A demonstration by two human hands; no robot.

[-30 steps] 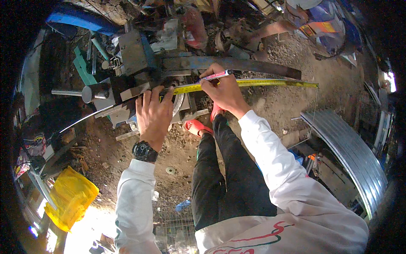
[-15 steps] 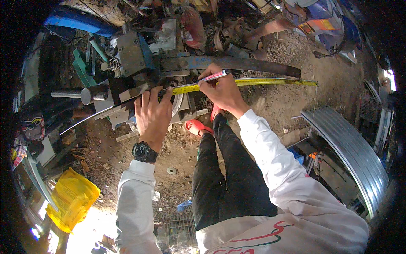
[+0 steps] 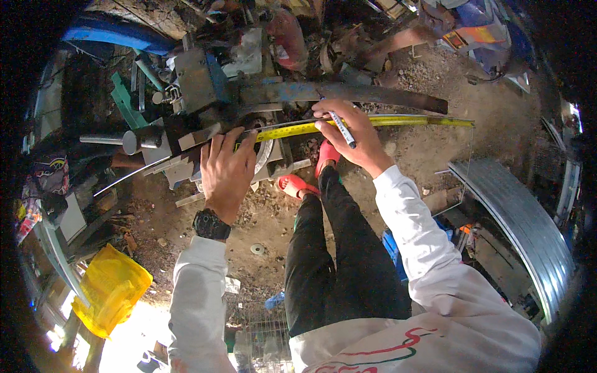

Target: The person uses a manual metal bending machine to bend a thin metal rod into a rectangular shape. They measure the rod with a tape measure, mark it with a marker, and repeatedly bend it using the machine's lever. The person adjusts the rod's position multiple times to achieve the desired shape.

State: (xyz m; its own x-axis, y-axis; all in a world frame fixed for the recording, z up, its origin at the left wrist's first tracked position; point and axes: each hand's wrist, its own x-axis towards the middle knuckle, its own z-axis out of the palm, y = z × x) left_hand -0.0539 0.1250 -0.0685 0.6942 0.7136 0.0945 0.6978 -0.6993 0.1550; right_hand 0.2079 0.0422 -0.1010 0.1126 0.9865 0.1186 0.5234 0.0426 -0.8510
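Brown dirt floor (image 3: 273, 217) beneath yellow measuring tape (image 3: 398, 121), corrugated sheet (image 3: 519, 217) at right.

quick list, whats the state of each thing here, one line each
Tape measure, blade extended
Marker, slanted, cap on or off unclear
Right hand, holding the marker
Left hand, laid over the tape measure, grip unclear
Wristwatch, strapped on
Red shoes, worn

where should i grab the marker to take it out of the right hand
Probably best to pinch the marker by its dark lower end, coming from above and the picture's lower side: the slim barrel slants across the right hand, leaving that end exposed.
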